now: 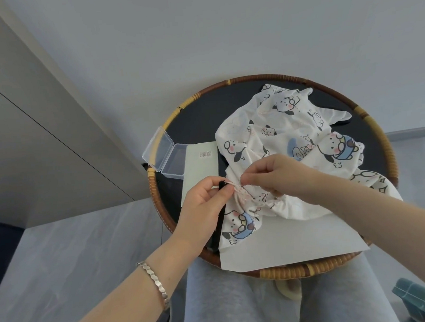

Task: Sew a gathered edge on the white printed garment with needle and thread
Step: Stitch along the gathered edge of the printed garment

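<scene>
On the round dark tray with a woven rattan rim [284, 272], the white cartoon-printed garment [279, 131] is spread so that its bunched edge [249, 196] lies nearest the body. That edge is pinched by the left hand [204, 206], seemingly to hold the gathers steady. The right hand [275, 175] is closed in a fingertip pinch on the edge just beside it. Whether a needle is held there cannot be made out.

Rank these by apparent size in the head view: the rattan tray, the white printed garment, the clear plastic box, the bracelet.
1. rattan tray
2. white printed garment
3. clear plastic box, lying open
4. bracelet, smallest even though it is nearest the camera
</scene>
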Tool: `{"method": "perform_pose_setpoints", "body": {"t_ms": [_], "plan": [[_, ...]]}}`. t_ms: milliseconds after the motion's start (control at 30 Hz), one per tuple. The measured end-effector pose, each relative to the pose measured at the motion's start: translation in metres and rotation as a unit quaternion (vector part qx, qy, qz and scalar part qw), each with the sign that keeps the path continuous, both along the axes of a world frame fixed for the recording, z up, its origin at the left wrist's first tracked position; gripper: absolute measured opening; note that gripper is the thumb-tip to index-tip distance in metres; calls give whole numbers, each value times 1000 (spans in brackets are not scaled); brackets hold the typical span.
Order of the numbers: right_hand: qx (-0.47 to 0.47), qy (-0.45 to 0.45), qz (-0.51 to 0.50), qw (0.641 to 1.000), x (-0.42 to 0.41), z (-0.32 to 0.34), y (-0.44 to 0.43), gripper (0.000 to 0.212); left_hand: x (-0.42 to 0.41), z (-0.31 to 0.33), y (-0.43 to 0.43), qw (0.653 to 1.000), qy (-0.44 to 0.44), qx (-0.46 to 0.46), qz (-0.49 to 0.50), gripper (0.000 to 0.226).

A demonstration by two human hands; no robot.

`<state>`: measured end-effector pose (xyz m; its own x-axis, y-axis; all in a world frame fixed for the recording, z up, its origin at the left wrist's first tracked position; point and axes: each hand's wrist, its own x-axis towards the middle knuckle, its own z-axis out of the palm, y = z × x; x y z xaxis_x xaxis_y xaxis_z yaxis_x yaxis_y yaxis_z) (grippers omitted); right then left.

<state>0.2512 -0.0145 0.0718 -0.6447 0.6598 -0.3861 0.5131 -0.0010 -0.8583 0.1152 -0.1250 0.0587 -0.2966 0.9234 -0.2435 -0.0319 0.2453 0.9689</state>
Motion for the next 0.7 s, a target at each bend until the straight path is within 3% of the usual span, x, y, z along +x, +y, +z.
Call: {"method": "perform_pose_setpoints", "body": {"t_ms": [100,333,567,700], "plan": [[68,-55,-37,995,5,-8,9,40,-1,1,-1,1000,2,-4,-4,12],[163,-171,-52,970,15,-18,14,25,-3,0,-2,1000,5,-10,-8,11],[158,-9,-51,986,11,-1,-4,14,-6,-3,-2,999,-35,-3,23,30],[161,9,-1,987,10,1,-13,13,-5,-2,-2,998,-49,10,35,33]]}}
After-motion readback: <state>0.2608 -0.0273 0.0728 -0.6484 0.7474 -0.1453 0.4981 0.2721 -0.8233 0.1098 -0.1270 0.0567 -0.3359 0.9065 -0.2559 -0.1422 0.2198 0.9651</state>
